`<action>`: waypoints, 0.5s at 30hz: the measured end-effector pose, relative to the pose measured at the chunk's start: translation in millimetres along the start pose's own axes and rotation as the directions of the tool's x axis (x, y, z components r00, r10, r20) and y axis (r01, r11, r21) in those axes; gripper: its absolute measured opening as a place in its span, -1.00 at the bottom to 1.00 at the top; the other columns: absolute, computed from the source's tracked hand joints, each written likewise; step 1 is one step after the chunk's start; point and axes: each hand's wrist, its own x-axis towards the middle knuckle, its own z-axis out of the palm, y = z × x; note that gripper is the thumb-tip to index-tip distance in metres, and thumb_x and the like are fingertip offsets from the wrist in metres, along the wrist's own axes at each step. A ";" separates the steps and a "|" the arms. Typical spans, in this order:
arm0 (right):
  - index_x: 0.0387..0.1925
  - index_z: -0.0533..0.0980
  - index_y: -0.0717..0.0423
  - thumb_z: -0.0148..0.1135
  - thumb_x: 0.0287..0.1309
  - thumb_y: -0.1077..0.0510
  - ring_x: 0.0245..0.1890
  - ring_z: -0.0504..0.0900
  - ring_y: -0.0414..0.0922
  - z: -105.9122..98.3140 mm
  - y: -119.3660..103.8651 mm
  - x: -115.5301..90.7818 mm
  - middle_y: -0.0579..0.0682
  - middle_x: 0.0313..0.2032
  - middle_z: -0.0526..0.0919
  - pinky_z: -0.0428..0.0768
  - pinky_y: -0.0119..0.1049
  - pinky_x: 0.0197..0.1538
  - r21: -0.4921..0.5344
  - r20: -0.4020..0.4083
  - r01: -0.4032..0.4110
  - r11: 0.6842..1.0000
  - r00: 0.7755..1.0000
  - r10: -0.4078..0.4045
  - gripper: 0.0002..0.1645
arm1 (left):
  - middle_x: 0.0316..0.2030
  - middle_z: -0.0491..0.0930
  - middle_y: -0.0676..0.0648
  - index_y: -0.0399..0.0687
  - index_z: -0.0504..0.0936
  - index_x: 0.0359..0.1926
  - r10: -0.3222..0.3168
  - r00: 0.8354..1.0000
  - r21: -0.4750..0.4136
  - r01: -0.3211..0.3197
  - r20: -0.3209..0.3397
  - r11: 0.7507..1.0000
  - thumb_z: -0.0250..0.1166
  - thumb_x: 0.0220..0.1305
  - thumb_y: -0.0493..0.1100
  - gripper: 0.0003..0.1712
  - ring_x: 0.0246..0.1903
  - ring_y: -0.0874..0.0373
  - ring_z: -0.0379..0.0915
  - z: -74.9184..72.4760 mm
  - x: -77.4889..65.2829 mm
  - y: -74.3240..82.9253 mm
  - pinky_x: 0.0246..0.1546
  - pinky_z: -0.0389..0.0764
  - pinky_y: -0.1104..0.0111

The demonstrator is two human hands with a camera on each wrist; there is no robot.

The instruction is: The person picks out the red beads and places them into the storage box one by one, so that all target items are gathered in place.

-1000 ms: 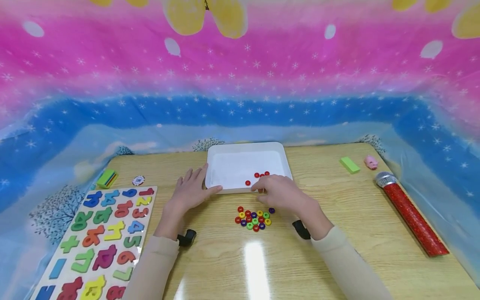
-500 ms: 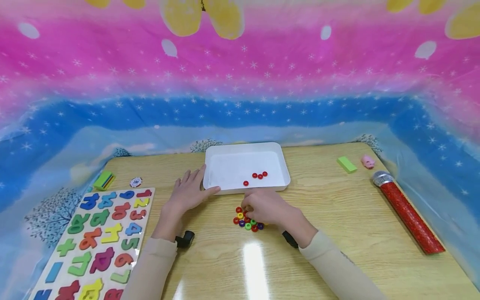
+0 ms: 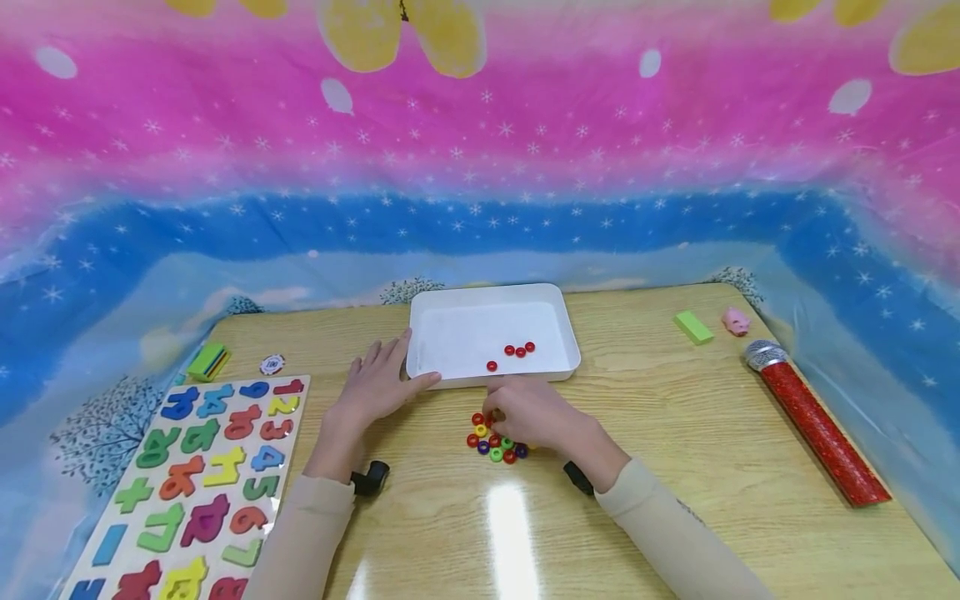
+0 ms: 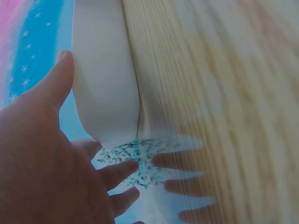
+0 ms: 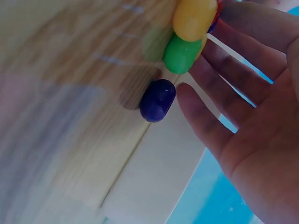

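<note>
Reaching into a small mixed pile of ring-shaped beads (image 3: 494, 441) on a wooden table (image 3: 637, 400), a person's right hand (image 3: 536, 412) bends over it from the right, thumb and forefinger lowered among the beads and hiding some of them. Whether those fingertips have a bead between them cannot be told; in the right wrist view the other fingers reach out fairly straight, the tip of one just beside a purple bead (image 5: 158, 100), with a green bead (image 5: 182, 55) and a yellow bead (image 5: 195, 19) farther up. The left hand (image 3: 378, 387) is spread, well apart from the right, its thumb touching the near edge of a shallow white tray (image 3: 465, 325) and its fingers along the left side, curled around nothing. The tray stands just beyond the pile and holds four red beads (image 3: 521, 352), while the pile mixes red, yellow, green and purple. The step in hand appears to be singling out one bead, probably a red one. The next move seems to call for a narrow pinch that leaves neighbouring beads undisturbed, with the left hand steadying the tray. A number puzzle board (image 3: 158, 477) lies at the left, a glittery red microphone (image 3: 821, 429) at the right.
</note>
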 end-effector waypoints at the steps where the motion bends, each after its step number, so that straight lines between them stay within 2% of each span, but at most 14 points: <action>1: -0.34 0.68 -0.14 0.32 0.02 0.06 -0.47 0.40 -0.30 0.1 0.3 0.4 -0.27 -0.41 0.50 0.40 -0.45 -0.36 -0.002 -0.003 0.002 1.000 1.000 -0.002 -0.88 | 0.46 -0.12 -0.15 0.29 -0.30 0.45 0.001 1.000 0.000 -0.001 -0.001 1.000 -0.13 -0.06 0.67 0.17 0.44 -0.21 -0.34 -0.2 0.0 0.2 0.34 -0.23 -0.23; 10: -0.40 0.64 -0.15 0.31 -0.01 0.02 -0.49 0.41 -0.33 1.6 1.5 2.4 -0.29 -0.42 0.50 0.41 -0.46 -0.39 -0.051 -0.023 0.011 0.999 1.000 -0.012 -0.92 | 0.45 -0.10 -0.15 0.28 -0.30 0.45 -0.001 1.000 -0.010 0.001 0.006 1.000 -0.09 -0.03 0.64 0.15 0.44 -0.21 -0.34 -1.7 -1.6 1.0 0.35 -0.24 -0.23; 15: -0.37 0.63 -0.15 0.31 0.00 0.00 -0.50 0.41 -0.31 -3.0 2.8 1.2 -0.30 -0.40 0.55 0.39 -0.46 -0.41 -0.004 -0.024 -0.004 1.000 1.000 0.004 -0.90 | 0.45 -0.09 -0.15 0.29 -0.30 0.45 -0.001 1.000 -0.010 0.001 0.003 1.000 -0.11 -0.03 0.65 0.16 0.44 -0.21 -0.32 -1.0 -1.3 0.2 0.35 -0.23 -0.23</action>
